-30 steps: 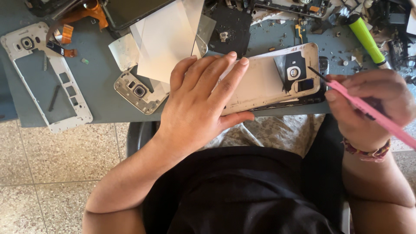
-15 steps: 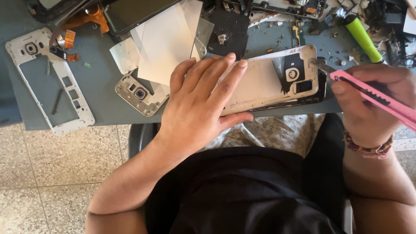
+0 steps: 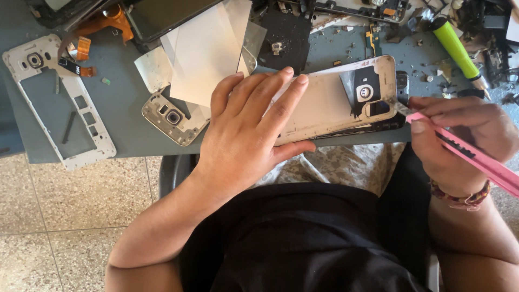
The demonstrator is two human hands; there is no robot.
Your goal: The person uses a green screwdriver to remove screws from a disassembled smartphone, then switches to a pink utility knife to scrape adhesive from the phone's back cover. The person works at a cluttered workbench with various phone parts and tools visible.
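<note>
My left hand [image 3: 250,130] lies flat on a gold-coloured phone back panel [image 3: 335,103], pressing it down at the near edge of the grey table [image 3: 124,130]. My right hand [image 3: 459,140] grips a pink utility knife [image 3: 465,154]. The blade tip touches the right end of the panel, beside its camera cut-out.
A white phone frame [image 3: 59,103] lies at the left. A smaller silver frame piece [image 3: 173,119], sheets of clear film [image 3: 205,48], orange flex cables [image 3: 102,21], a green-handled tool [image 3: 457,48] and several loose phone parts crowd the far side of the table. The floor below is speckled stone tile.
My right hand has moved the pink knife down and left, bringing its blade tip against the panel's right end. My left hand has stayed on the panel.
</note>
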